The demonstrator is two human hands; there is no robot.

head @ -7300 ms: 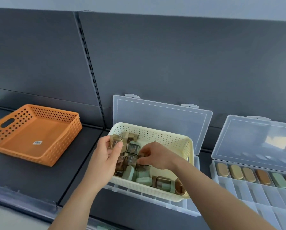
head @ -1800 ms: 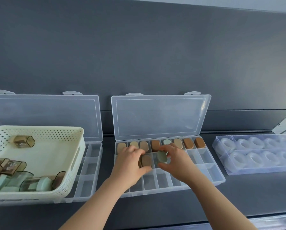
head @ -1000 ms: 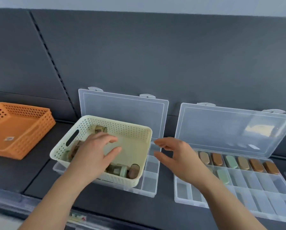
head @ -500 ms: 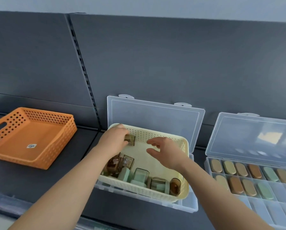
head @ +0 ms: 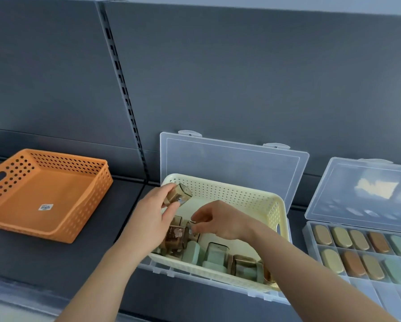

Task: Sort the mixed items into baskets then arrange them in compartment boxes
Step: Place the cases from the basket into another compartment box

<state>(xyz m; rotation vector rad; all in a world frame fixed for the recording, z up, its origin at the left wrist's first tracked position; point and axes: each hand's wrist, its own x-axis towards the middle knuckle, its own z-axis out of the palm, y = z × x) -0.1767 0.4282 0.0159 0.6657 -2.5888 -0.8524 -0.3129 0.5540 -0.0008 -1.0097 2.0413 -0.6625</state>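
The left hand [head: 154, 211] grips a brown case [head: 177, 195] above the basket [head: 236, 194]'s back-left corner, its long axis tilted up to the right. The right hand [head: 221, 221], just beside and lower, pinches a second case [head: 192, 229] atop the heap under its fingers.

Two baskets are counted, one orange basket [head: 91, 196] and one cream basket [head: 229, 194], along with two boxes, left box [head: 229, 163] and right box [head: 334, 201], ten ovals [head: 340, 237] and cases [head: 214, 254] too jumbled for counting.
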